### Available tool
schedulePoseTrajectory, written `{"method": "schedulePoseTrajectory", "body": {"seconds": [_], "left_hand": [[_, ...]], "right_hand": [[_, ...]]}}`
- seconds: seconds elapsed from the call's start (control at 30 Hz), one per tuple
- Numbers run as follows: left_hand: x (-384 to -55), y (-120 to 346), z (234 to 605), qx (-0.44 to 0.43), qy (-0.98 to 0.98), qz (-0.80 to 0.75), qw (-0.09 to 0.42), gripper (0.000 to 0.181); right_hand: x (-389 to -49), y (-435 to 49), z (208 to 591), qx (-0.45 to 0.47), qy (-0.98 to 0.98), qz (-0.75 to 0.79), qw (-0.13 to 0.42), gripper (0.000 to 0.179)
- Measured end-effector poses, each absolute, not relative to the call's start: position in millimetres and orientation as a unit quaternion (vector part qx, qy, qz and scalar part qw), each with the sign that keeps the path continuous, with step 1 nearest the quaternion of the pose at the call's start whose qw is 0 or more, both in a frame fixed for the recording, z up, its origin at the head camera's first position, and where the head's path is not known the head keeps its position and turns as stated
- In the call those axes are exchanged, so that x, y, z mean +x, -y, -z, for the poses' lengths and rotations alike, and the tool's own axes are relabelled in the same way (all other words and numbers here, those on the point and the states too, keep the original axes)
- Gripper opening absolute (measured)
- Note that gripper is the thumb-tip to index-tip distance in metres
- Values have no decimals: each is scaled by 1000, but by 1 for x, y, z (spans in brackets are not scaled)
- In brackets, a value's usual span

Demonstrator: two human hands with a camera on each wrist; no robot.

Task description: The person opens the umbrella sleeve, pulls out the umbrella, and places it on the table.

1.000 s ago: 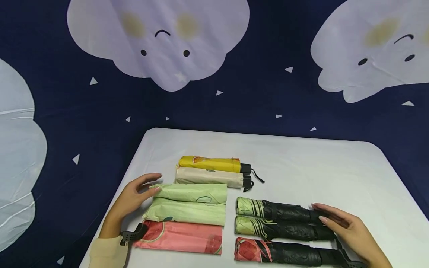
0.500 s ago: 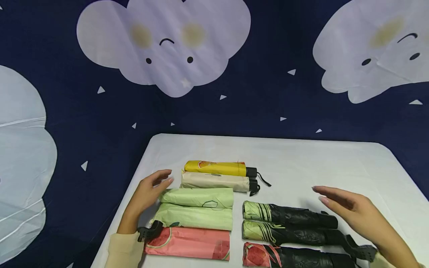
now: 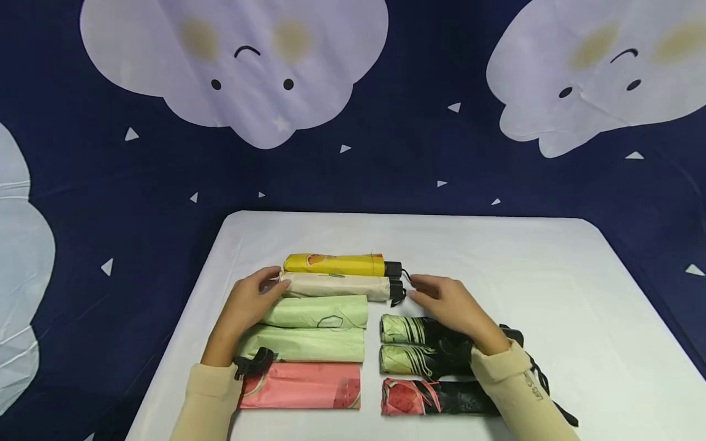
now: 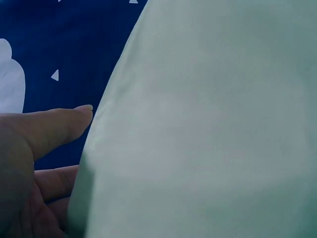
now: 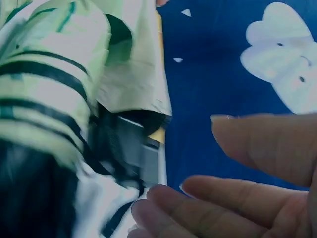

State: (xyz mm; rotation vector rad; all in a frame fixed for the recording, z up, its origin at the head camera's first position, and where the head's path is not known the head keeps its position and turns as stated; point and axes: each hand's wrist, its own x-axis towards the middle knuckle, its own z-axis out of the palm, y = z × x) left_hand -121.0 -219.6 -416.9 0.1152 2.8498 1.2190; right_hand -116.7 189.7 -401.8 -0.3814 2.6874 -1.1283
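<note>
A folded umbrella in a cream sleeve lies across the table, its black handle pointing right. My left hand is at its left end, thumb and fingers loosely spread with the thumb tip right at the sleeve. By the handle end, my right hand has its fingertips close to the black strap; the right wrist view shows these fingers extended and apart from the handle. Behind the cream umbrella lies a yellow-sleeved umbrella. Light green fabric fills most of the left wrist view.
Two light green sleeves and a red watermelon-print sleeve lie in front on the left. Two folded green-and-black umbrellas and a red-and-black one lie to the right, partly under my right forearm. A dark cloud-print cloth hangs behind.
My right hand has left the green-and-black umbrellas and moved left and back to the cream umbrella's handle. My left hand has shifted from the green sleeves to the cream umbrella's left end.
</note>
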Motion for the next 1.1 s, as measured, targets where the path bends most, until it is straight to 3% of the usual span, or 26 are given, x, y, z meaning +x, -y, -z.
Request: {"method": "schedulePoseTrajectory", "body": {"seconds": [0.67, 1.1], "left_hand": [[-125, 216, 416, 37, -934, -349, 71, 77], [-124, 214, 426, 44, -936, -345, 61, 73]], "right_hand": [[-129, -178, 436, -86, -896, 414, 136, 54], [-128, -180, 439, -92, -891, 426, 125, 50]]}}
